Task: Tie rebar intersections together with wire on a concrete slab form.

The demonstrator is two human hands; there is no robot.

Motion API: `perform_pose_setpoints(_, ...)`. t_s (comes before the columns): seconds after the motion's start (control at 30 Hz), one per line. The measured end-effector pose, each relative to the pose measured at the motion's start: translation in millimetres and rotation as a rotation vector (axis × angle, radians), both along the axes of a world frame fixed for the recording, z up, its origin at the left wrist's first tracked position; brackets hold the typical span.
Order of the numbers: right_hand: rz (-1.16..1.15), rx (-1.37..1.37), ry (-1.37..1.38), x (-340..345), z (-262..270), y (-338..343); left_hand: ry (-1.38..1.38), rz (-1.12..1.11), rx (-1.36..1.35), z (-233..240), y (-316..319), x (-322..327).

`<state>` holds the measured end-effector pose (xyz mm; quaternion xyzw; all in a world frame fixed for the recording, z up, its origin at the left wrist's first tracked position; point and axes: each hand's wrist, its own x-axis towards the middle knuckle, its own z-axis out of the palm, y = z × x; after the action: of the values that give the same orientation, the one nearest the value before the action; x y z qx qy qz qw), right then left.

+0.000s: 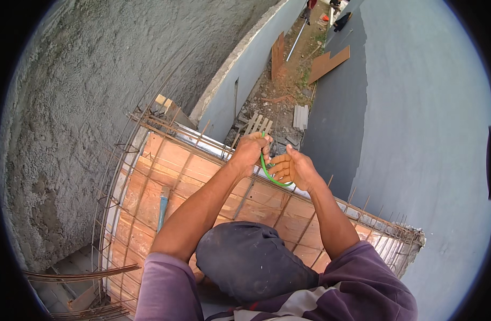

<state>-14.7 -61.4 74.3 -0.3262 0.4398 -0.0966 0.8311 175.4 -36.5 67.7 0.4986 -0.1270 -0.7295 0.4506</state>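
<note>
My left hand (pixel 253 149) is closed around a bright green flexible cord or thin hose (pixel 265 166), whose short end sticks up above the fist. From there the green length curves down and passes beneath my right hand (pixel 295 168). The right fingers are apart and loosely bent, the thumb points up, and no grip on the cord shows. Both hands are above the far edge of a rebar grid (pixel 149 170) laid over wooden formwork boards (pixel 233 200). A tool with a blue handle (pixel 162 212) lies left of my left forearm, partly hidden by it.
Beyond the formwork edge is a drop to a rubble-strewn passage (pixel 287 86) between a low wall (pixel 245 64) and a tall painted wall (pixel 414 120). Rough plaster (pixel 81 100) rises at left. Rebar ends (pixel 365 202) stick up at right; bundled bars (pixel 85 273) jut at lower left.
</note>
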Motion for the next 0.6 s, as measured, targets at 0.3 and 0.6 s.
perform_pose_setpoints(0.3, -0.418, 0.163, 0.108, 77, -73, -97, -0.440, -0.516, -0.550, 67, 20, 16)
perform_pose_setpoints(0.6, -0.326, -0.850, 0.059, 72, 91, -117, -0.347, -0.222, 0.008, 72, -6, 69)
